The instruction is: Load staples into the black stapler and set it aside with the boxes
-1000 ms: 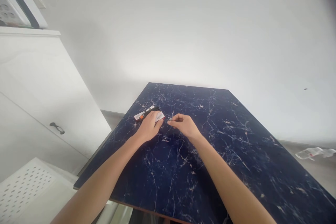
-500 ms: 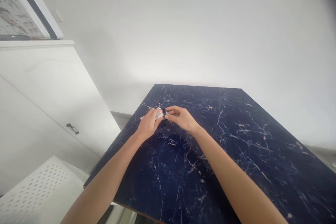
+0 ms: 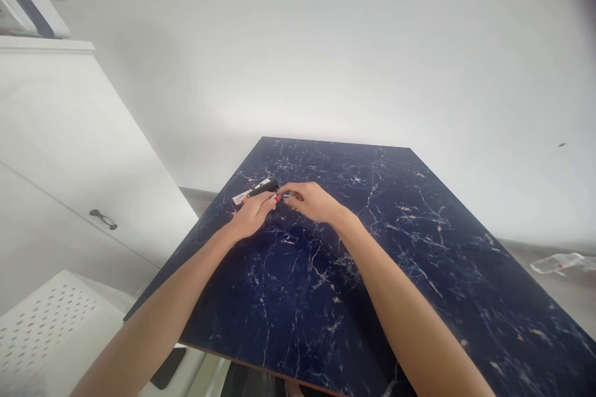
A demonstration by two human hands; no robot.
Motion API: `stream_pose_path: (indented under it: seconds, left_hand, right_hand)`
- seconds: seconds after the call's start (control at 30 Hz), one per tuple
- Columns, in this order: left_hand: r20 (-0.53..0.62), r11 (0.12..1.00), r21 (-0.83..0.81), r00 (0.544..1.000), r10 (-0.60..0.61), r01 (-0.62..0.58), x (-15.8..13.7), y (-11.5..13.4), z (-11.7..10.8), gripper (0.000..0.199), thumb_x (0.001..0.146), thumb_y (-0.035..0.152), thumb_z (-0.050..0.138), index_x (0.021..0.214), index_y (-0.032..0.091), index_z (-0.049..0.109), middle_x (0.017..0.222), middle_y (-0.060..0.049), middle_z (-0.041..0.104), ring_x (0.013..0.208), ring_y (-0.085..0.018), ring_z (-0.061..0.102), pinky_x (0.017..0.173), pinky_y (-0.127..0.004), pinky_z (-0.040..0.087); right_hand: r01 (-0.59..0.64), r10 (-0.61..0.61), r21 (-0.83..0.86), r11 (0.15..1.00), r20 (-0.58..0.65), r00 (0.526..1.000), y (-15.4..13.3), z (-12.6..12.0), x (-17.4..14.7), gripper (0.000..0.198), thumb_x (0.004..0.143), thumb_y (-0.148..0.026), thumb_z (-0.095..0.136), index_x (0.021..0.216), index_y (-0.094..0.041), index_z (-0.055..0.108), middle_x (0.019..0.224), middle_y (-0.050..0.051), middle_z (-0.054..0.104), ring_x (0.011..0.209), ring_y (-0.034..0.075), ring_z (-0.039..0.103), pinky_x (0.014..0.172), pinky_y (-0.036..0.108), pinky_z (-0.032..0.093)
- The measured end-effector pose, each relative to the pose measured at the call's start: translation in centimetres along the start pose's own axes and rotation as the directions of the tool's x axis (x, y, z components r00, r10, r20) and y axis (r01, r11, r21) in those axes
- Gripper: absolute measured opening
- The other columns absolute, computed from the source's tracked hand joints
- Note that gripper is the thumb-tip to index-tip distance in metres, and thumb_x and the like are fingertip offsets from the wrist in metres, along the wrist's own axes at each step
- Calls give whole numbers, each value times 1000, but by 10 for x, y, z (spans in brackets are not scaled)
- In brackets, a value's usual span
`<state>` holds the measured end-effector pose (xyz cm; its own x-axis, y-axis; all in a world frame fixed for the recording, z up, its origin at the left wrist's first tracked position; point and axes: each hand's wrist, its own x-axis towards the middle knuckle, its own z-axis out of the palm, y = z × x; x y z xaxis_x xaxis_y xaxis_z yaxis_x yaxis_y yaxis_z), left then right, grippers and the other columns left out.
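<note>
My left hand [image 3: 254,214] is closed around the near side of a slim black-and-white box [image 3: 255,191] with orange and red patches. The box lies slantwise, low over the dark blue marbled tabletop [image 3: 298,298]; whether it touches the top I cannot tell. Its right end sits between my two hands, partly covered by the left fingers. At that end my right hand [image 3: 311,201] has thumb and fingers closed in a pinch. A thin pale sliver shows by the right fingertips, too small to name.
A white cabinet [image 3: 56,111] with a dark handle [image 3: 103,219] stands at left, and a perforated white container [image 3: 51,322] sits below it. A dark flat object [image 3: 168,367] lies under the table's front edge. Clear plastic packaging [image 3: 561,262] lies on the floor at right.
The view has shifted slightly right and down. The box has turned, showing more of its long black-and-white side beyond my left hand. My right hand stays at its end.
</note>
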<state>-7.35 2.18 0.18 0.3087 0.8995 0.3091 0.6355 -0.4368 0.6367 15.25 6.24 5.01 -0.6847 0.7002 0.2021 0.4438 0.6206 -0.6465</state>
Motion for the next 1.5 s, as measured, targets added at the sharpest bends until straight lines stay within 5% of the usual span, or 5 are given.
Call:
stream_pose_path:
  seconds: [0.3,0.67,0.97,1.27,1.5]
  left_hand:
    - [334,856,-430,931,-145,287,-3,5,-4,62,99,70,34,85,17,64,64,-1,51,53,-13,44,50,-26,35]
    - [354,822,-485,927,-128,299,-1,8,-5,54,99,66,42,85,18,63,61,1,47,52,-12,42,50,-26,34]
    - [-23,983,-156,995,-98,93,-1,7,1,44,100,56,44,110,19,66,89,-2,66,68,-14,54,63,-26,42]
    - [-172,997,67,985,-34,46,-2,2,2,45,103,52,41,127,19,60,106,-7,71,88,-22,65,78,-31,50]
    - [-95,920,382,987,133,-87,-1,3,3,40,104,48,45,129,19,55,110,-9,69,97,-27,67,80,-36,51]
  right_hand:
    - [-46,4,170,984,242,970,-1,-10,-6,20,94,-28,62,113,-25,60,76,-2,70,69,16,68,67,26,49]
    - [-59,18,190,980,211,977,4,-7,-5,4,96,-26,57,94,-23,55,82,-2,69,71,14,69,64,24,51]
    - [-7,-1,97,995,85,996,6,-5,-2,38,97,-31,58,134,-31,63,75,-2,69,61,13,62,63,27,48]
    - [-110,121,152,982,-66,990,12,-18,-5,33,91,-36,68,121,-24,66,81,2,74,65,16,65,59,29,51]
    - [-33,67,384,923,-75,995,-8,-9,1,16,90,-32,67,100,-22,75,83,3,75,74,15,69,71,30,57]
